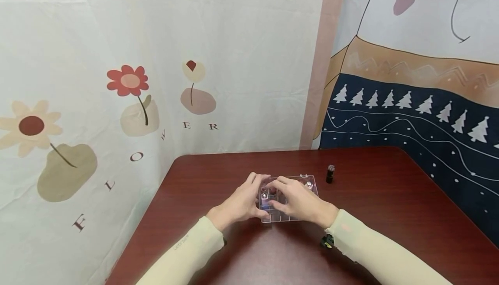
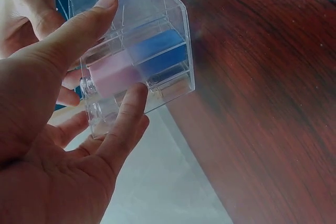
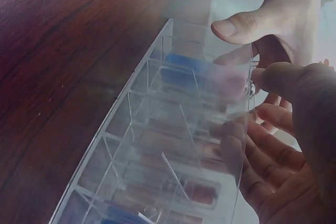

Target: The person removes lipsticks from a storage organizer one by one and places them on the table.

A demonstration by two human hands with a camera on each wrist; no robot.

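Box [image 3: 149,140], clear plastic (rectangular, compartmented)

A clear plastic rectangular compartment box [image 1: 278,216] lies on a reddish-brown wood-grained bench [image 1: 280,250], the left hand [image 1: 242,200] around its left end and the right hand [image 1: 300,199] over its middle. Inside, towards that left end, lies a pink-and-blue block-shaped item [image 2: 137,62]. Right of the box, apart and farther back, is a small black cylindrical bottle [image 1: 330,175]. Behind the bench hangs a white flower-printed fabric sheet [image 1: 253,81].

Head camera looks forward-down from afar; wrist cameras, apparently tilted, share the box [image 3: 155,129] close up.
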